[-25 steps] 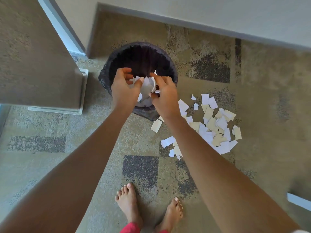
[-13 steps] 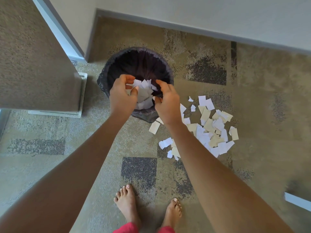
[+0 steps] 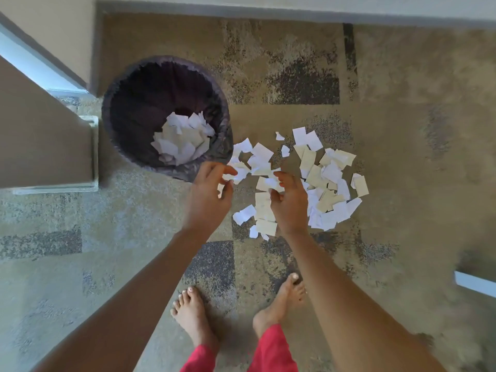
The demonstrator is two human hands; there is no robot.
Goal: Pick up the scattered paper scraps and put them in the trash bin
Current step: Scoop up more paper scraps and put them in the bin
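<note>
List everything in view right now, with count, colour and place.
trash bin: one, dark liner, upper left on the carpet
scraps in bin: a heap, white and cream, at the bottom
scraps on floor: many, white and cream, right of the bin
carpet: one, tan with dark patches
wall: pale, along the top
furniture: brown, left edge
feet: two, bare, bottom centre
left hand: open, over the scraps
right hand: open, over the scraps
</note>
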